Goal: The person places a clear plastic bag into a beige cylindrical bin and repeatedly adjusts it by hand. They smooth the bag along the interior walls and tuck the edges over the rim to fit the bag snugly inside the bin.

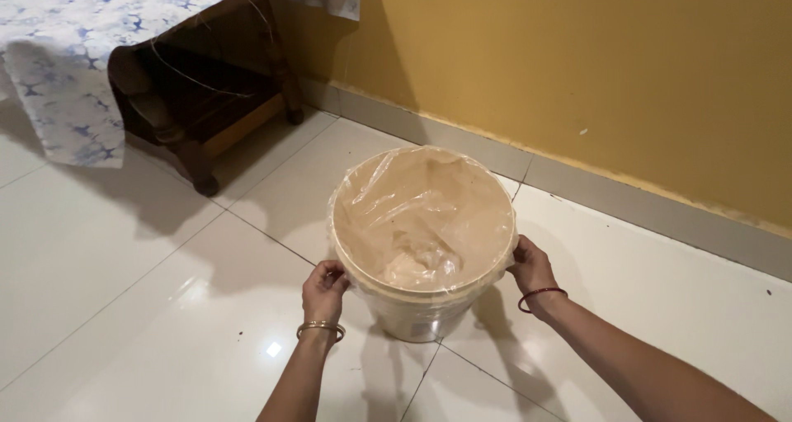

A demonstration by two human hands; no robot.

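Both hands, left hand (323, 292) and right hand (530, 267), curl closed on the bucket (417, 315) rim at frame centre; probably light, rigid, with a slippery plastic liner (421, 216)

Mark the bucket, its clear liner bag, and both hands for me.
bucket (417, 319): head view, front wall.
clear liner bag (421, 207): head view, inside film.
left hand (324, 290): head view, back of hand.
right hand (532, 267): head view, back of hand.
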